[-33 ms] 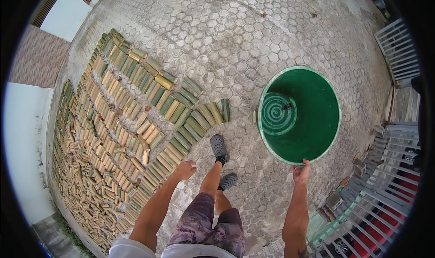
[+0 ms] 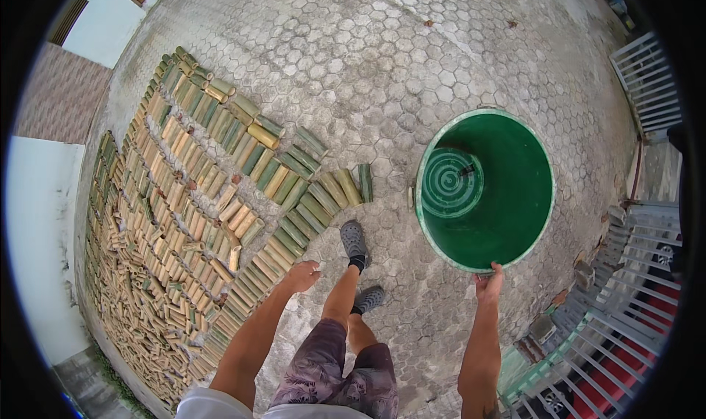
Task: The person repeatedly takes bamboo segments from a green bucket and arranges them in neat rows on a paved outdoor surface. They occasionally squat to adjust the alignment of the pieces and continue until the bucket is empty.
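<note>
My right hand grips the near rim of a large round green tub, with the thumb over the lip and the fingers below it outside. The tub's mouth faces up toward me, tilted; concentric rings and a small dark spot mark its bottom. I see nothing lying inside. My left hand hangs loosely curled with its fingertips a little apart, and no object shows in it. Beneath and beyond that hand lie cut bamboo pieces in rows on the paving, green nearer the feet and tan farther left.
My feet in grey clogs stand between the bamboo and the tub. More bamboo pieces spread in a dense heap at the left, near a white wall. A pale metal fence and loose blocks border the right side.
The tub's opening has shifted very slightly, its near rim a little lower in view. My hands and feet stay nearly where they were.
</note>
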The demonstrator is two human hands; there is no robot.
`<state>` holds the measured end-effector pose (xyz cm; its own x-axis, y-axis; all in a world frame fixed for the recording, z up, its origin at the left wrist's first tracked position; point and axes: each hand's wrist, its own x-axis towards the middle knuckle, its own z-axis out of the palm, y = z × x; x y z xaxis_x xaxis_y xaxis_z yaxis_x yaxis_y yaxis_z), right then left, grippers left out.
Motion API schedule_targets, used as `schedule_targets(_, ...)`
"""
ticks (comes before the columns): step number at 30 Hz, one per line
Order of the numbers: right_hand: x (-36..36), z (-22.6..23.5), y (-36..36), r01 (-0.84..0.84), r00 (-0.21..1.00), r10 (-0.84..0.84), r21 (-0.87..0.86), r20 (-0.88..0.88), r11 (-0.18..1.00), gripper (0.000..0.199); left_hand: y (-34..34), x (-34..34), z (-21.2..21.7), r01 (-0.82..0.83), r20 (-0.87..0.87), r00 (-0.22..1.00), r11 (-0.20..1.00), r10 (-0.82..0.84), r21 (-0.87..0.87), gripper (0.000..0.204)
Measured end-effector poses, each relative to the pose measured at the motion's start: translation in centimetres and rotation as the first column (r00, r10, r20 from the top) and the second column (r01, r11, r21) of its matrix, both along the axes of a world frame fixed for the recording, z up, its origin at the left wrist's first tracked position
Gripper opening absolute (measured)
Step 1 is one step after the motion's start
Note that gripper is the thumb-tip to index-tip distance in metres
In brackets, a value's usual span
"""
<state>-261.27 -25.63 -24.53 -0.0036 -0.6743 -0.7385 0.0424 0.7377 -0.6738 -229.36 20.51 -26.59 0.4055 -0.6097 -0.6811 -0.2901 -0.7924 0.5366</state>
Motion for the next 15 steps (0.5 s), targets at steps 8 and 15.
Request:
schedule_targets(8, 1.5, -3.8, -6.6, -0.029, 0.881, -0.073, -0.208, -0.467, 0.978, 0.039, -15.5, 14.1, -20.5, 0.059, -0.026, 0.998, 0.975, -0.055, 0.215, 0.047)
schedule_targets(15, 1.5, -3.5, -6.0, 0.06, 0.895, -0.128, -0.17, -0.426, 0.984, 0.043, -24.8, 22.0, -32.9, -0.354, 0.144, 0.935, 0.851, 0.323, 0.388, 0.06)
